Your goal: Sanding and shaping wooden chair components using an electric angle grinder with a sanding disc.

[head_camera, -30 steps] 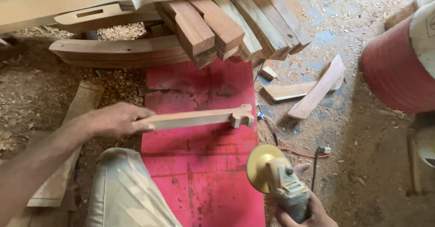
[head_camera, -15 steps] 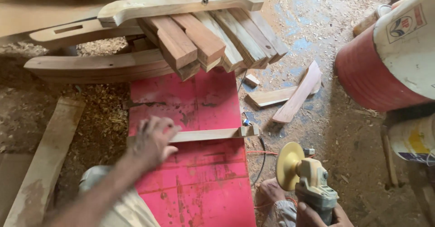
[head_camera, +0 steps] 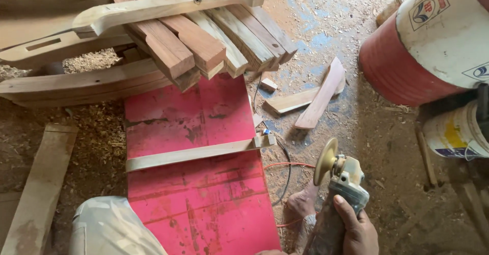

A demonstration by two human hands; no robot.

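Head view is showing the left hand gone from the long pale curved wooden strip [head_camera: 196, 154], which half a second ago it was pressing; that hand is now out of sight. The strip is lying alone across the red painted board [head_camera: 204, 204]. The right hand [head_camera: 356, 229] is wrapping its fingers tight around the grey angle grinder with a yellow sanding disc [head_camera: 338, 176], hovering well right of the strip. A red-and-white barrel [head_camera: 433, 46] and a small white bucket [head_camera: 456, 132] are standing right, contents hidden.
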